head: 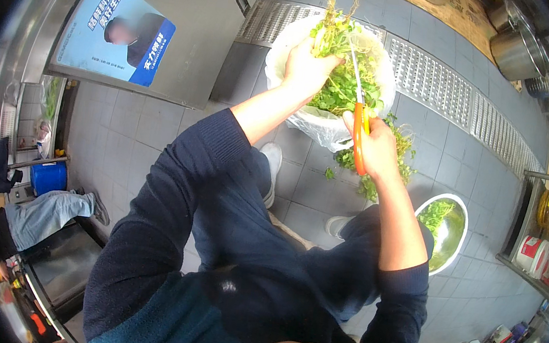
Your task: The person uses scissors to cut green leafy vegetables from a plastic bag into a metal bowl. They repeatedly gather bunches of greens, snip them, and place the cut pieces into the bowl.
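Observation:
My left hand (309, 69) grips a bunch of leafy green herbs (330, 32), stems and thin roots pointing away from me. It is over a bin lined with a clear plastic bag (320, 127). More cut greens (351, 86) lie inside the bin. In my right hand (380, 145) is a pair of scissors (359, 142) with orange and yellow handles. Their long blades reach over the bin beside the bunch and look nearly closed. Loose herbs with roots (404, 140) lie on the floor, partly hidden behind my right hand.
A metal bowl (457, 241) holding greens (434, 214) stands by my right knee. Perforated metal drain covers (427, 79) cross the tiled floor. At left is a steel cabinet (193, 37); another person's leg (51, 216) shows lower left. Shelving with tubs (532, 254) stands right.

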Action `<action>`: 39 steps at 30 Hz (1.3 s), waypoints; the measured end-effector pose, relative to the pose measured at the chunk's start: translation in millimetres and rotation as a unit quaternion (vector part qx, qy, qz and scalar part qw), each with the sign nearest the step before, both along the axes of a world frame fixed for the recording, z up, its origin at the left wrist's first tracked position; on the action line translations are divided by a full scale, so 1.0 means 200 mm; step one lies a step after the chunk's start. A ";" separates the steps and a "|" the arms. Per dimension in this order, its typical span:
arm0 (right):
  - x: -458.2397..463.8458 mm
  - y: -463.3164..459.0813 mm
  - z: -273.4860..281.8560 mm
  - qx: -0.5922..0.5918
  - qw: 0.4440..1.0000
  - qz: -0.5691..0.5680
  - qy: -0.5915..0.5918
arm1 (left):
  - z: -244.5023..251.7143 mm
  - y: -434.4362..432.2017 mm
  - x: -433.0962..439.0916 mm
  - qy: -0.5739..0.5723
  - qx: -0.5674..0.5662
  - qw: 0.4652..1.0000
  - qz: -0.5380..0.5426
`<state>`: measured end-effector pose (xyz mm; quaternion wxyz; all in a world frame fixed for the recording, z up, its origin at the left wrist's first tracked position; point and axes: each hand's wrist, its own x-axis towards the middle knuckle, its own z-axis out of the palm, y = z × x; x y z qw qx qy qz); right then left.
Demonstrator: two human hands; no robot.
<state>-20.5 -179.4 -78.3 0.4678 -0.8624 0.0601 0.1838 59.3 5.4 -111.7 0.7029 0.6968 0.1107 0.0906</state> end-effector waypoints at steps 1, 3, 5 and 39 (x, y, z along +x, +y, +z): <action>0.00 -0.01 -0.01 0.011 1.000 0.004 -0.007 | -0.01 0.00 0.00 -0.005 -0.007 1.000 -0.006; 0.02 -0.01 -0.03 -0.003 1.000 0.012 0.020 | -0.03 0.01 0.02 -0.021 -0.025 0.999 -0.021; 0.03 -0.02 -0.05 0.017 0.999 0.010 0.049 | -0.05 0.02 0.03 -0.022 -0.051 0.998 -0.032; 0.06 -0.20 -0.16 0.123 0.992 -0.028 -0.018 | -0.03 0.13 0.15 0.245 -0.275 0.923 -0.110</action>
